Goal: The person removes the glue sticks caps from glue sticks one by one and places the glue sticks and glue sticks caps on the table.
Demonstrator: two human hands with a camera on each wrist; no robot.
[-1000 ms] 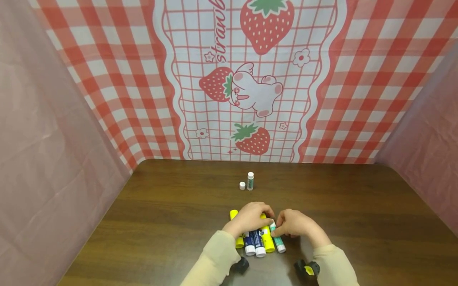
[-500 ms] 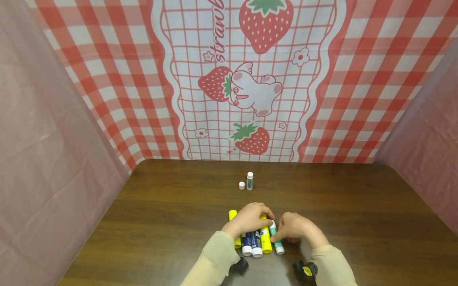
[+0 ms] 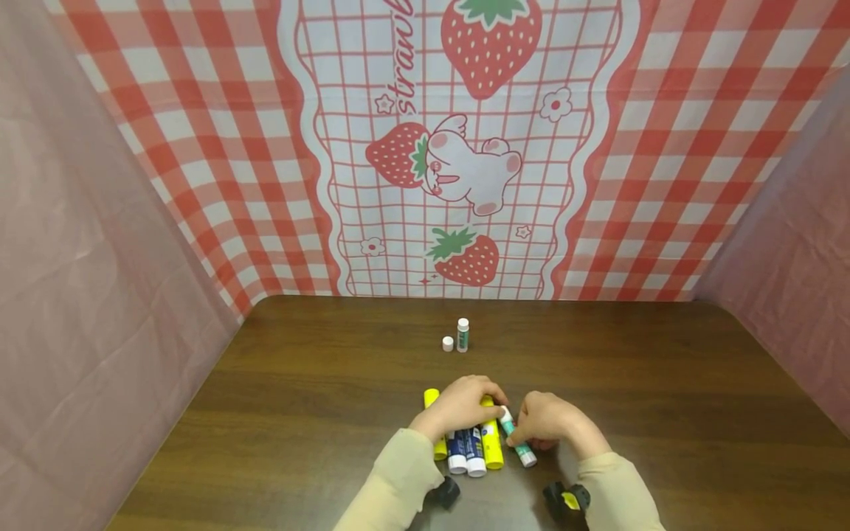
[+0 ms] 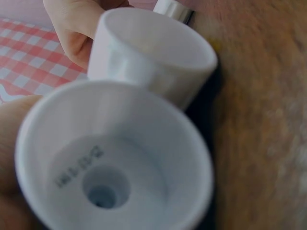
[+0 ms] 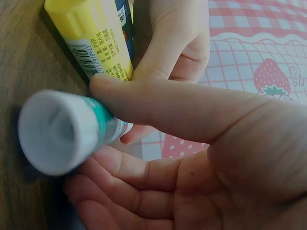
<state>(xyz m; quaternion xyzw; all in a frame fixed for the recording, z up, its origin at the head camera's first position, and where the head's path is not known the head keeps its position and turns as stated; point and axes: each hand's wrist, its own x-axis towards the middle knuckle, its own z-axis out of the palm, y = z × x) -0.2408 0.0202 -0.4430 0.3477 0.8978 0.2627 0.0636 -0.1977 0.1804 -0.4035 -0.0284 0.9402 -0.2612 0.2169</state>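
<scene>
My left hand [image 3: 465, 402] lies across a row of glue sticks, two yellow and two dark blue with white ends. Its fingertips and thumb bend down by the far end of the right yellow glue stick [image 3: 492, 446]; whether they grip it I cannot tell. My right hand [image 3: 547, 419] pinches a slim green-and-white glue stick [image 3: 520, 442] between thumb and fingers. That stick lies slanted, its far tip right at my left fingertips and its near end angled away from the row. In the left wrist view the hollow white end of a blue glue stick [image 4: 115, 158] looms close.
Farther back on the brown table [image 3: 319, 369] stand a small green-and-white glue stick [image 3: 462, 336] and a short white cap [image 3: 448, 344]. A strawberry-print cloth [image 3: 458, 162] hangs behind the table, with pink cloth [image 3: 99, 243] at the sides.
The green-and-white glue stick has turned in my right hand, its near end swinging right, away from the yellow one. My left hand has stayed over the row.
</scene>
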